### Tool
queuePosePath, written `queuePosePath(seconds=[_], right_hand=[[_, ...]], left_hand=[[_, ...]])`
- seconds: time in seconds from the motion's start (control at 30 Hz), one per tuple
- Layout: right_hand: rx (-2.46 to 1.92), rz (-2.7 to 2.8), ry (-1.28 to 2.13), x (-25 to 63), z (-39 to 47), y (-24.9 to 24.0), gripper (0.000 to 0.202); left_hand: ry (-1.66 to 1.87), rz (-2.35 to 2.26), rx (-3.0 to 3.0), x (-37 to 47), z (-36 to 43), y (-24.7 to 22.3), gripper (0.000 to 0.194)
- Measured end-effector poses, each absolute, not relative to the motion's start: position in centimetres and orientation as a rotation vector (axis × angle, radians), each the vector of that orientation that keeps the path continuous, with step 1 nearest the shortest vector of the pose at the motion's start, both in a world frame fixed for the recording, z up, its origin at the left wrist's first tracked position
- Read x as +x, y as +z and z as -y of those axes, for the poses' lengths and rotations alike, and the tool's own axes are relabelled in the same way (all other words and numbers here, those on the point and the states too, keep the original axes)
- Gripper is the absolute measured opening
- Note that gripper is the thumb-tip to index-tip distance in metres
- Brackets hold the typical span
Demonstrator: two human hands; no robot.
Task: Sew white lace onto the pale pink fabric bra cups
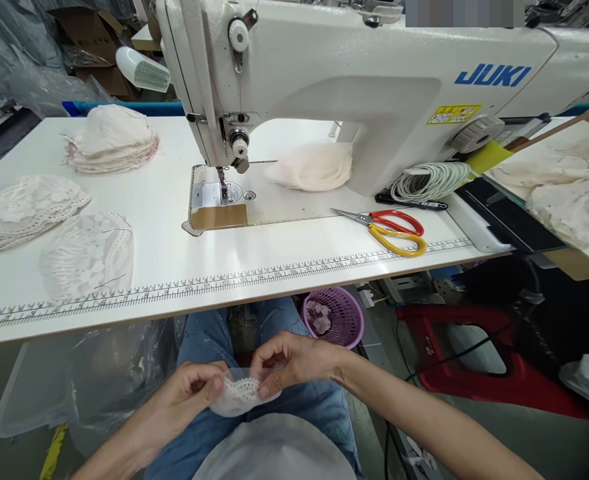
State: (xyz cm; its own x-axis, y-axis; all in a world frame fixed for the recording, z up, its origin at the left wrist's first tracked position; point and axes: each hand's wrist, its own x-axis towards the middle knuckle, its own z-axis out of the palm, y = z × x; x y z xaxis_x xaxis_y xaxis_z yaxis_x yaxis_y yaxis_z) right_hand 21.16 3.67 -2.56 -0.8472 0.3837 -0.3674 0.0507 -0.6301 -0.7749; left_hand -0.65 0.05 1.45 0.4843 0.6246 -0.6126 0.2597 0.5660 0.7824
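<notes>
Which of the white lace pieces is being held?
The lace piece above the lap, pinched by the left hand and right hand; other lace pieces lie on the tabletop, left of the sewing machine.

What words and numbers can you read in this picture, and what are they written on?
"JUKI": big blue letters on the white metal sewing machine.
Yellow rectangular label on that machine: its small print is too blurred to read.
Black-and-white ruler strip along the white tabletop's front edge: it has numbers, but too small to read surely.
Round silver needle plate: tiny marks, too small to read.
</notes>
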Motion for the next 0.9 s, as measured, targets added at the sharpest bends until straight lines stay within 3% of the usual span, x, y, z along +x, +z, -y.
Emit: queuePosePath(seconds=[0.2, 0.47, 0.7, 0.9], right_hand=[[-0.76, 1.238, 2.563, 21.11, -3.63, -2.67, 0.04], [-0.771, 1.275, 2.563, 21.14, -3.71, -2.32, 0.044], [-0.763, 1.297, 2.506, 21.11, -3.55, -2.28, 0.038], [-0.762, 1.374, 2.461, 21.15, -3.52, -1.89, 0.04]], left_hand=[[0.271, -1.102, 0.909, 0.18, 0.02, 1.14, 0.038], [0.248, -1.108, 1.027, -0.14, -0.19, 0.89, 0.038], [0.275, -1.045, 1.083, -0.55, -0.1, 0.66, 0.048], [0.19, -1.169, 1.074, -0.4, -0.27, 1.45, 0.036]])
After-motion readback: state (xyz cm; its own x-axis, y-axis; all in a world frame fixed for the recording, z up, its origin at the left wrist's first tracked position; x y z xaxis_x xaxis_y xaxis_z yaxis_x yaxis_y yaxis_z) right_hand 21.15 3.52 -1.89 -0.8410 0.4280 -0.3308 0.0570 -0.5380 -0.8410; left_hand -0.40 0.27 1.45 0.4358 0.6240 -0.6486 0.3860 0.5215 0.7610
